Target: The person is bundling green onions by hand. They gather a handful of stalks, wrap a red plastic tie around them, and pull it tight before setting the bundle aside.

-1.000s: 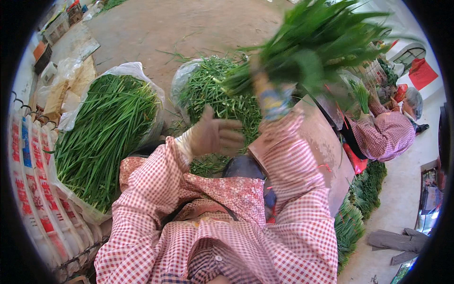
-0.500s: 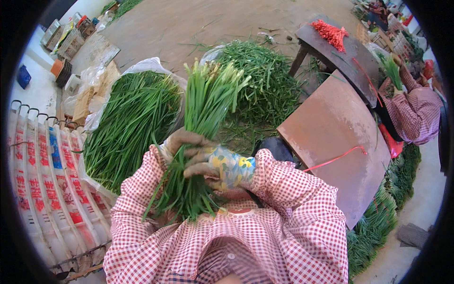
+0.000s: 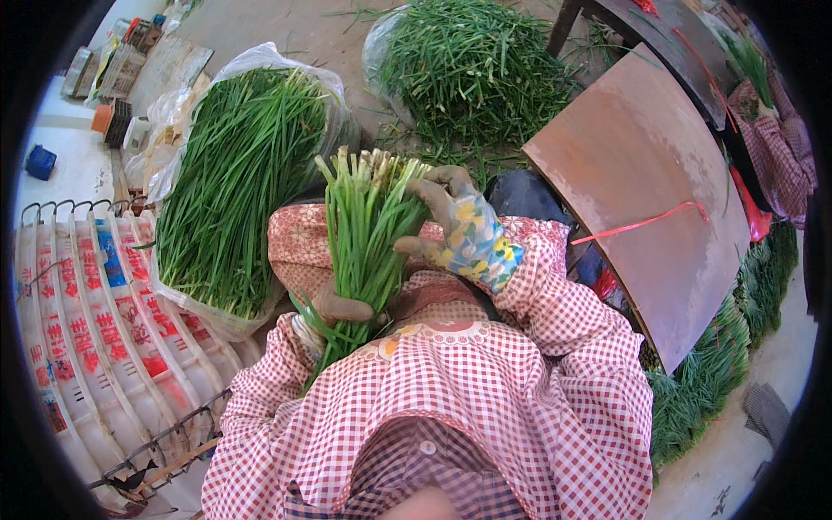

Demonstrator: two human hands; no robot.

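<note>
A bunch of long green garlic chives [image 3: 364, 230] stands over my lap, its pale cut ends up and its leaf tips down against my checked smock. Low around the stems, my left hand [image 3: 343, 307] in a brown-coated glove is closed on the bunch. My right hand [image 3: 464, 227], in a matching glove with a flowered cuff, is beside the upper right of the bunch. Its fingers are spread, with the fingertips close to the stems; whether they touch is unclear.
At left, an open plastic sack [image 3: 334, 82] holds loose chives, beside a ribbed white panel [image 3: 87, 321] with red print. Ahead lies a heap of chives [image 3: 477, 74]. A brown board [image 3: 641, 173] carries a red tie [image 3: 646, 227]. Bundles [image 3: 702, 403] and a co-worker's sleeve [image 3: 776, 156] are at right.
The bunch has come down and closer to my body. My right hand has moved off the lower leaves, up and right beside the stems, and its fingers have spread. The view has shifted.
</note>
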